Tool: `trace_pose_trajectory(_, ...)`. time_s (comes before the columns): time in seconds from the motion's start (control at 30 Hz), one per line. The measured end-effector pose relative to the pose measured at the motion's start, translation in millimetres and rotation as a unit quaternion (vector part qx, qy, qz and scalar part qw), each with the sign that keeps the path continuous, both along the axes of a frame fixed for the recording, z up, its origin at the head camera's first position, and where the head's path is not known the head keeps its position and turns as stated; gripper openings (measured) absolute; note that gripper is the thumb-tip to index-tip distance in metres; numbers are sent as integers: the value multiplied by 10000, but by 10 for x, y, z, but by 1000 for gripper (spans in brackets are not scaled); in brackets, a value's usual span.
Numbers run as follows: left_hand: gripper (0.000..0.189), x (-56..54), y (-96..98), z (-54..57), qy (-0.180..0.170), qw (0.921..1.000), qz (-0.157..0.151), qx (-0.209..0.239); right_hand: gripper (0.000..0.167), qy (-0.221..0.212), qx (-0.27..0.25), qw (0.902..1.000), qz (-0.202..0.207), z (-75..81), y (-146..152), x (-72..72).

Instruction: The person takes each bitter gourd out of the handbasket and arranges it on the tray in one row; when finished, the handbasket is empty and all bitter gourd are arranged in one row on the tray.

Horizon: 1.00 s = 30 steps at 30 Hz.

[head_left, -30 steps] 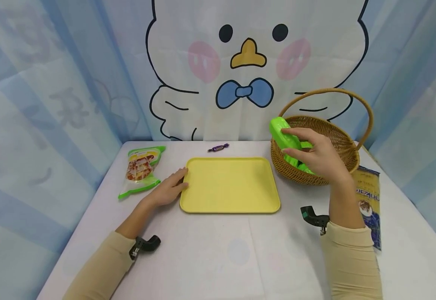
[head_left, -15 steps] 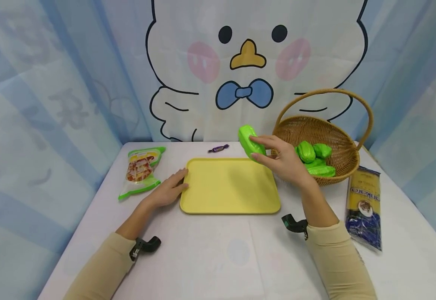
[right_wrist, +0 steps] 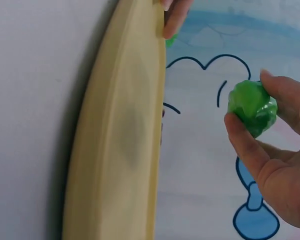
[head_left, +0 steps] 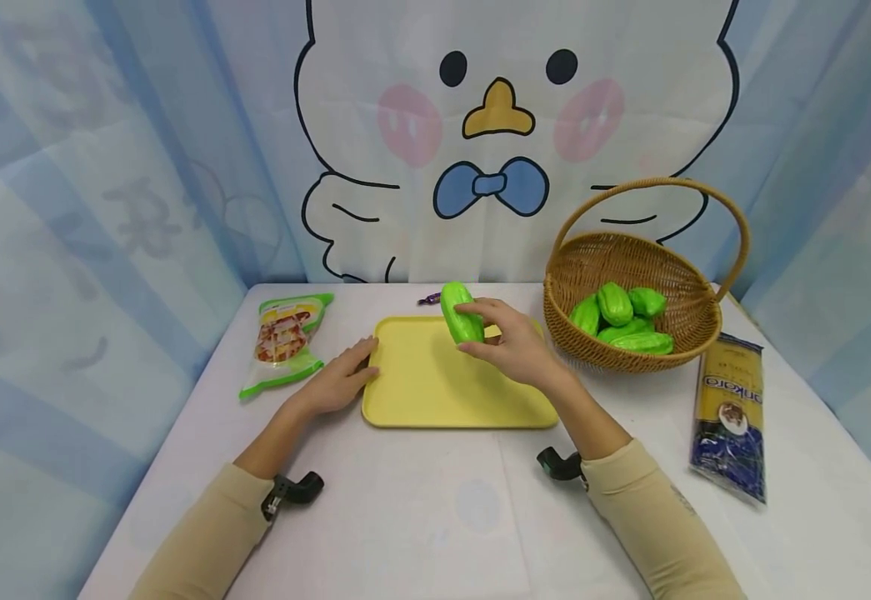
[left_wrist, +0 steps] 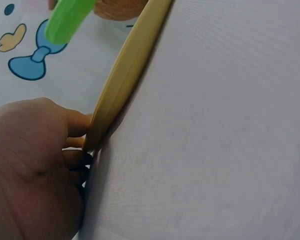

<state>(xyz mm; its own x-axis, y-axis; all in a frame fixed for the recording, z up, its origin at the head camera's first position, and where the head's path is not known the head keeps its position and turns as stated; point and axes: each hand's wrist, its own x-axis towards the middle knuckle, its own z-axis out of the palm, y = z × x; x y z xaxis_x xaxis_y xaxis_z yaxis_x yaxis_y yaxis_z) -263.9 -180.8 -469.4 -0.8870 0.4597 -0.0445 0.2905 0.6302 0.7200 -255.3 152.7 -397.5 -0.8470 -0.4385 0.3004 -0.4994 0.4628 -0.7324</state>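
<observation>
My right hand (head_left: 513, 346) pinches a glossy bright green cucumber-shaped vegetable (head_left: 459, 312) between thumb and fingers. It is held above the yellow tray (head_left: 412, 392), tilted, over the tray's far half. In the right wrist view, the bumpy end of the green vegetable (right_wrist: 252, 107) faces the camera, apart from the tray (right_wrist: 125, 125). My left hand (head_left: 337, 379) rests at the tray's left rim, fingers stretched out and touching it. Seen from the left wrist, the thumb and fingers of the left hand (left_wrist: 35, 160) meet the tray's edge (left_wrist: 122, 75).
A wicker basket (head_left: 578, 346) with a tall handle stands at the back right, holding several similar green vegetables (head_left: 615, 304). A gold-and-blue packet (head_left: 731, 417) lies right of it. A green-edged food bag (head_left: 282, 342) lies at left, and a purple wrapped candy (head_left: 429, 298) behind the tray.
My right hand has carried the green vegetable leftward from the basket to above the tray, and lower. The left hand has stayed at the tray's left rim.
</observation>
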Motion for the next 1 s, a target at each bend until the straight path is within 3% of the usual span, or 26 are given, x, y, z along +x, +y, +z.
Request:
trace_pose_trajectory(0.27, 61, 16, -5, 31, -36, 10000, 28, -19, 55, -449, -16, 9985, 315, -111, -141, 10)
trace_pose_trajectory(0.43, 61, 0, 6, 57, -43, 10000, 64, -29, 56, -476, 49, 9974, 532, -112, -213, 9)
trace_pose_trajectory(0.8, 61, -15, 24, 72, -23, 9999, 79, -98, 54, -490, 537, 9969, 288, -134, -389, -21)
trace_pose_trajectory(1.0, 61, 10, 11, 48, -75, 9999, 105, -78, 53, -546, 827, 9943, 390, -173, -580, -54)
